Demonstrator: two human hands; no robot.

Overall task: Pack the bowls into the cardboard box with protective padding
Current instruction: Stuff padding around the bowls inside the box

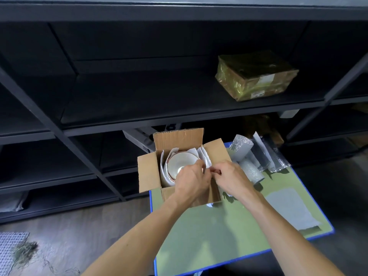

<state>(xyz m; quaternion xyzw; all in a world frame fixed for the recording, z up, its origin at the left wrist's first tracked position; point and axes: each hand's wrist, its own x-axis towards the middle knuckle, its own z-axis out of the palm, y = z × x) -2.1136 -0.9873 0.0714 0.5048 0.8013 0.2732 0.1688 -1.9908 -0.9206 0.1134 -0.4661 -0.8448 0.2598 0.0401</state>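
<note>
Bowls (182, 166) stand on edge in the left half of the cardboard box (148, 172), at the far left of the counter (229, 236), with white padding (205, 158) tucked round them. The step looks like filling the gap on the right. It is best to keep a sheet between every rim and the wall and to ease it down without forcing the bowls together. Both forearms reach forward, and the hands meet knuckles-up over the box's right side. The left hand (192, 178) has its grip pinched on the padding's edge. The right hand (233, 178) has its grip closed on a thin reddish edge (217, 172); whether that is a bowl's rim I cannot tell.
</note>
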